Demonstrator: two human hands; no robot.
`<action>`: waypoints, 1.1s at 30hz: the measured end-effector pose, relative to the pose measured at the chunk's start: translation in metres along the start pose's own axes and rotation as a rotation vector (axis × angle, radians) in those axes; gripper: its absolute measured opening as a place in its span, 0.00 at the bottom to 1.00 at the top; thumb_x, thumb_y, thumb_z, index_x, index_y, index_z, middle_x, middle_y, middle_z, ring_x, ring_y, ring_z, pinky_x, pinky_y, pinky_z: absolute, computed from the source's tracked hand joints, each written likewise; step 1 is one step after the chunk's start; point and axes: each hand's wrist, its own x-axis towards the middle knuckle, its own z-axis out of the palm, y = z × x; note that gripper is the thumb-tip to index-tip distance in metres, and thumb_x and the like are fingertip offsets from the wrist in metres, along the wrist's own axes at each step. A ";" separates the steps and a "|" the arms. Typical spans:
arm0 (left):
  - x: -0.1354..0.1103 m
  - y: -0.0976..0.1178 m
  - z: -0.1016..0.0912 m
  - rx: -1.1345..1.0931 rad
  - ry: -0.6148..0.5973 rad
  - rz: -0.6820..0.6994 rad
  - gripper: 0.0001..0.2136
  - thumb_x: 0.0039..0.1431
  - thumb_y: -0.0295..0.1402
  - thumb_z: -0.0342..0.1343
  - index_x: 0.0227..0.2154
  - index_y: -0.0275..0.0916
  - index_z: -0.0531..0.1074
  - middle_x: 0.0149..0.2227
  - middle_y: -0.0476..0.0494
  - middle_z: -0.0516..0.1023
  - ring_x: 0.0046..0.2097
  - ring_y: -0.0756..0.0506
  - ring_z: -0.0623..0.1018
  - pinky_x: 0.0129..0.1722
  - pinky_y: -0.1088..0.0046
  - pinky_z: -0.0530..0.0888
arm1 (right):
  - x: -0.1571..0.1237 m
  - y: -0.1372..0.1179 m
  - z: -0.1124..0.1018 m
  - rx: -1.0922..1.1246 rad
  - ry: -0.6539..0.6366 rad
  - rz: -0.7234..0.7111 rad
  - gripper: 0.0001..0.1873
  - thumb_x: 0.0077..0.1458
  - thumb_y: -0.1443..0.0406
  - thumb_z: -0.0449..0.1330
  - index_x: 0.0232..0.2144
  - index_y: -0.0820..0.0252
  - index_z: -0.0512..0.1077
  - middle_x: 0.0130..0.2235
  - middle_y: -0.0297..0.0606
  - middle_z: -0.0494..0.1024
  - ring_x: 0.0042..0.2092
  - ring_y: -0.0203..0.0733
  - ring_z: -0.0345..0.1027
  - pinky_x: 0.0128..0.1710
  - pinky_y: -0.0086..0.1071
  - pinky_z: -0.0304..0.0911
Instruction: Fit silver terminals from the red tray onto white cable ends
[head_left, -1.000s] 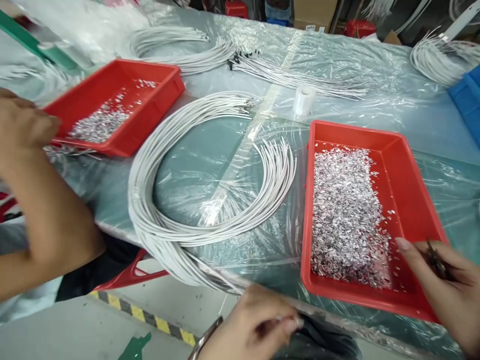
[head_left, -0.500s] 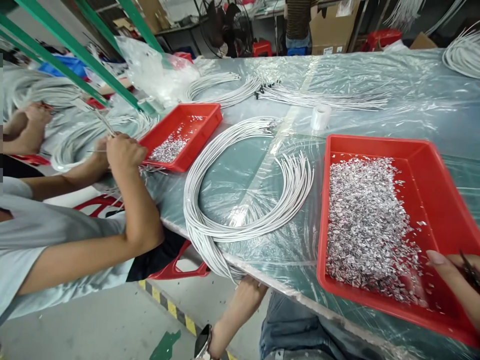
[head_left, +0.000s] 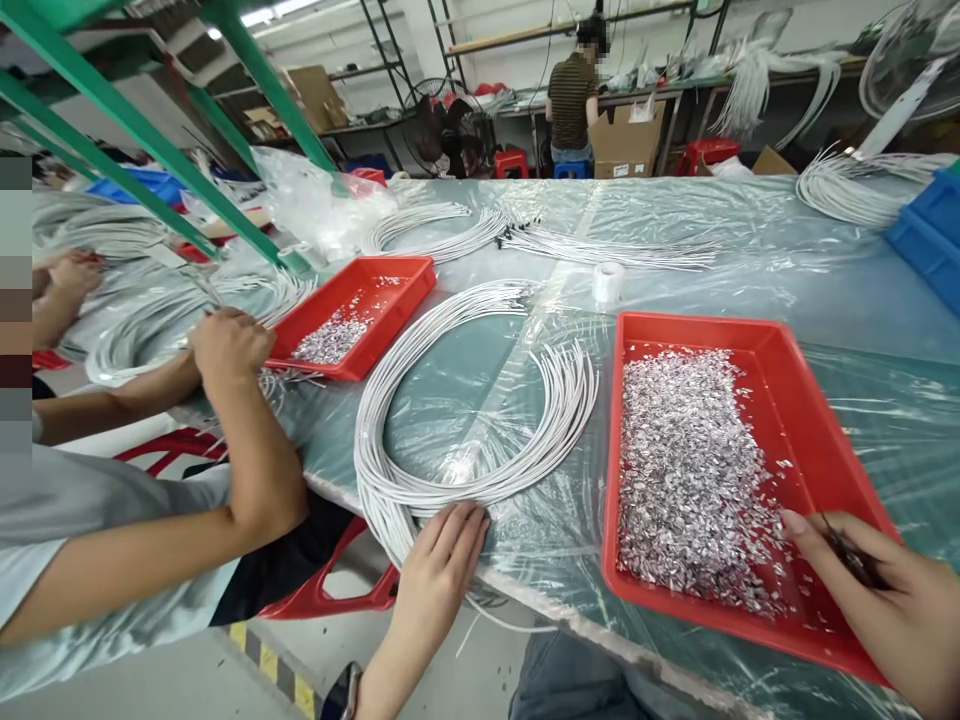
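My left hand (head_left: 444, 560) lies over the table's front edge, fingers stretched out and touching the near side of a coil of white cables (head_left: 375, 400). The thumb is hidden. Some cables hang over the edge beside the wrist, and one loose cable (head_left: 510, 626) sticks out below. My right hand (head_left: 892, 600) is above the right corner of a large red tray (head_left: 817, 440), closed round a small dark metal tool (head_left: 851, 555) whose kind is mostly hidden by the fingers. Small shiny silver pieces (head_left: 690, 480) fill the tray's left part.
At left a co-worker's hands (head_left: 229, 345) work beside a smaller red tray (head_left: 405, 300) with silver bits. Behind lie more white cables (head_left: 615, 248), a white roll (head_left: 607, 283) and a plastic bag (head_left: 322, 205). A blue bin (head_left: 930, 235) stands at right.
My left hand has risen from below the table edge onto the cable coil. My right hand has come further into view over the tray. The camera has tilted up.
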 end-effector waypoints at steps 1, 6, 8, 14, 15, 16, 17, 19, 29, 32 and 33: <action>-0.001 0.002 0.003 0.026 0.007 -0.007 0.08 0.62 0.24 0.48 0.42 0.32 0.70 0.40 0.36 0.75 0.43 0.40 0.74 0.44 0.62 0.71 | 0.001 -0.001 -0.001 0.024 -0.042 -0.024 0.25 0.48 0.43 0.55 0.21 0.58 0.69 0.18 0.30 0.65 0.19 0.34 0.59 0.22 0.23 0.58; -0.006 0.017 0.008 0.084 0.022 -0.077 0.11 0.65 0.29 0.44 0.46 0.31 0.67 0.40 0.35 0.73 0.41 0.40 0.73 0.41 0.62 0.70 | 0.004 -0.012 -0.003 0.142 -0.103 -0.093 0.20 0.52 0.49 0.55 0.23 0.60 0.68 0.21 0.30 0.68 0.21 0.35 0.61 0.22 0.22 0.59; -0.002 0.022 0.007 0.073 0.004 -0.110 0.13 0.66 0.32 0.42 0.47 0.31 0.65 0.41 0.34 0.72 0.43 0.39 0.73 0.41 0.61 0.70 | 0.004 -0.015 -0.002 0.183 -0.101 -0.117 0.20 0.53 0.50 0.55 0.22 0.59 0.67 0.20 0.30 0.67 0.21 0.35 0.60 0.21 0.23 0.58; 0.017 0.025 0.006 -0.039 -0.087 -0.217 0.13 0.62 0.41 0.47 0.33 0.35 0.68 0.32 0.39 0.69 0.36 0.38 0.70 0.36 0.60 0.68 | 0.002 -0.011 0.002 0.242 -0.109 -0.152 0.17 0.55 0.53 0.55 0.23 0.59 0.67 0.19 0.29 0.64 0.20 0.34 0.57 0.19 0.24 0.55; 0.019 0.025 0.005 -0.075 -0.108 -0.218 0.13 0.62 0.41 0.47 0.30 0.37 0.67 0.32 0.41 0.68 0.35 0.39 0.70 0.36 0.61 0.68 | 0.001 -0.009 0.002 0.245 -0.107 -0.157 0.18 0.55 0.53 0.55 0.23 0.59 0.67 0.19 0.29 0.64 0.20 0.34 0.56 0.19 0.24 0.55; 0.019 0.026 0.005 -0.117 -0.132 -0.213 0.13 0.61 0.41 0.47 0.28 0.38 0.67 0.31 0.42 0.69 0.35 0.40 0.70 0.36 0.62 0.68 | 0.001 -0.007 0.002 0.248 -0.106 -0.162 0.18 0.55 0.53 0.55 0.22 0.59 0.67 0.19 0.29 0.64 0.20 0.34 0.56 0.19 0.24 0.55; 0.020 0.028 0.004 -0.163 -0.161 -0.205 0.12 0.62 0.40 0.47 0.27 0.38 0.66 0.31 0.42 0.69 0.35 0.40 0.70 0.35 0.63 0.68 | 0.000 -0.006 0.002 0.255 -0.106 -0.164 0.18 0.55 0.53 0.55 0.22 0.59 0.67 0.19 0.29 0.64 0.20 0.34 0.56 0.19 0.24 0.55; 0.020 0.032 0.002 -0.261 -0.227 -0.193 0.12 0.62 0.38 0.46 0.27 0.39 0.66 0.30 0.44 0.70 0.34 0.42 0.71 0.33 0.67 0.68 | -0.001 -0.006 0.001 0.282 -0.113 -0.159 0.18 0.55 0.53 0.55 0.23 0.60 0.67 0.20 0.29 0.64 0.20 0.34 0.57 0.19 0.24 0.56; 0.073 0.073 -0.020 -0.823 -0.475 -0.266 0.18 0.66 0.40 0.39 0.27 0.36 0.66 0.21 0.54 0.57 0.23 0.52 0.61 0.23 0.79 0.59 | 0.001 -0.014 0.001 0.362 -0.135 -0.174 0.17 0.56 0.55 0.54 0.22 0.60 0.67 0.20 0.30 0.65 0.22 0.35 0.59 0.21 0.24 0.57; 0.092 0.090 -0.022 -0.929 -0.416 -0.309 0.19 0.67 0.41 0.36 0.32 0.35 0.68 0.21 0.54 0.54 0.24 0.52 0.59 0.23 0.78 0.58 | 0.003 -0.014 0.002 0.374 -0.152 -0.191 0.18 0.58 0.55 0.53 0.21 0.60 0.65 0.21 0.31 0.64 0.23 0.35 0.58 0.21 0.25 0.57; 0.098 0.095 -0.023 -0.951 -0.390 -0.323 0.19 0.67 0.41 0.36 0.33 0.35 0.68 0.22 0.54 0.54 0.24 0.51 0.59 0.24 0.78 0.58 | 0.003 -0.014 0.002 0.378 -0.161 -0.195 0.18 0.58 0.55 0.52 0.22 0.59 0.64 0.21 0.31 0.63 0.23 0.36 0.57 0.22 0.25 0.56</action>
